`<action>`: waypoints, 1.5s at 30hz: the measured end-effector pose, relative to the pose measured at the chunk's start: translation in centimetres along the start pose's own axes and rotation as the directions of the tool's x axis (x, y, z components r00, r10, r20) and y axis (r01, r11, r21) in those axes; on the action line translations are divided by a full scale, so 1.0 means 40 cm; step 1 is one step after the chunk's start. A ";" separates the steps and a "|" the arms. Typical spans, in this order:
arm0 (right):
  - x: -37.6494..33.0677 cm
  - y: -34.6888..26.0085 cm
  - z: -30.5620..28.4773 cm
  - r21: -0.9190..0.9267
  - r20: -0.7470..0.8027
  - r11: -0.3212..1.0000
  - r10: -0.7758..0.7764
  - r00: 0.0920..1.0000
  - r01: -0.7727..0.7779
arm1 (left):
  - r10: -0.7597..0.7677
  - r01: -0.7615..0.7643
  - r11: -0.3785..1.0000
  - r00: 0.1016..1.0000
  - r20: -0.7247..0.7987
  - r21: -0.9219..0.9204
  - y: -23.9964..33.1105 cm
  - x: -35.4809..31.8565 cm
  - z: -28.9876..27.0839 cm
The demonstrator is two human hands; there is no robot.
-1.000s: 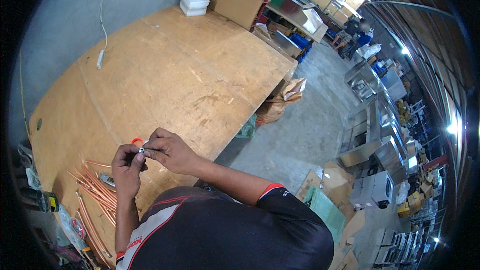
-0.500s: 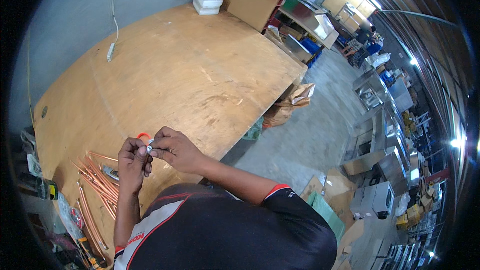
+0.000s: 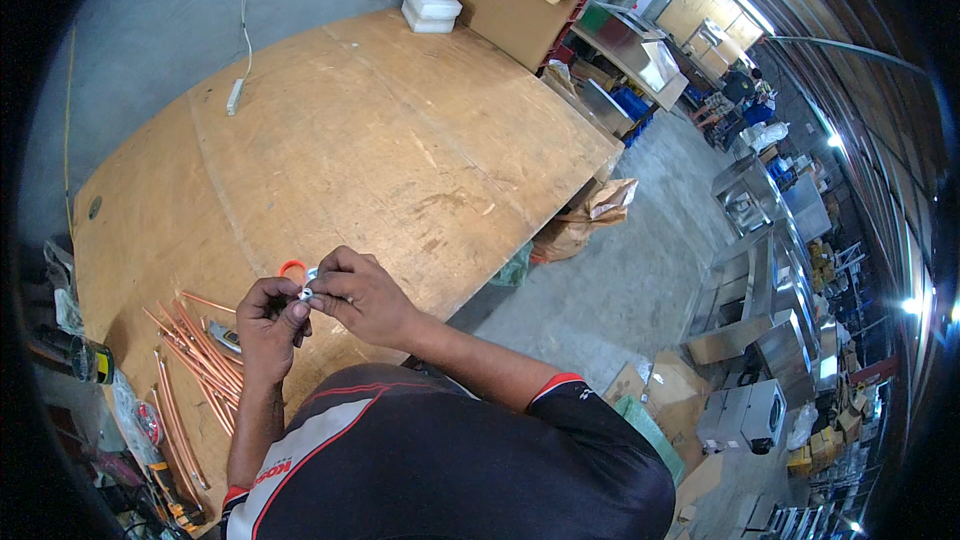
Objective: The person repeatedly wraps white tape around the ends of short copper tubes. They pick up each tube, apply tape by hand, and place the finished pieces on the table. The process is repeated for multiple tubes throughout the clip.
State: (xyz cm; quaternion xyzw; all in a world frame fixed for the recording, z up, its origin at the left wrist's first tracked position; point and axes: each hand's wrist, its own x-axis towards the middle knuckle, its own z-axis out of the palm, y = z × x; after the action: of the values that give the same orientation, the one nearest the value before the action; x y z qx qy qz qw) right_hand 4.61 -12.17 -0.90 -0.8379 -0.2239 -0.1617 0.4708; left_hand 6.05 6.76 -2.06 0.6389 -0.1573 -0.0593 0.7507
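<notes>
Small whitish piece [image 3: 306, 294] is pinched between both hands [image 3: 268, 335] [image 3: 372, 302].

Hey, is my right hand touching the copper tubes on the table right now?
Apart: in the head view, the copper tubes lie left of the left hand, while the right hand is on its other side.

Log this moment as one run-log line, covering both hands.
left hand: pinching small whitish piece | right hand: pinching same piece | nearby: round orange ring, thin copper-coloured tubes | surface: brown wooden table
</notes>
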 end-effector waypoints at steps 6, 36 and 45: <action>-0.004 -0.018 -0.003 -0.024 -0.033 0.993 -0.116 0.993 0.116 | 0.028 -0.017 0.983 0.998 0.053 -0.183 -0.006 -0.014 -0.009; -0.028 -0.022 -0.025 -0.224 0.031 0.943 -0.245 0.969 0.245 | -0.067 0.072 0.996 0.994 0.090 -0.051 -0.016 -0.048 0.006; -0.100 0.041 0.009 -0.163 0.112 0.966 -0.182 0.977 0.198 | -0.178 0.168 0.977 0.982 0.068 0.132 -0.071 -0.108 0.021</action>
State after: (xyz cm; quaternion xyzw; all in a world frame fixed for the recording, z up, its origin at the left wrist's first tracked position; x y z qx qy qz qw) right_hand 2.12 -13.48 -4.18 -0.8571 -0.3109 -0.1843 0.3671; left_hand 2.02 6.73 -5.42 0.6933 -0.1340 -0.1397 0.6942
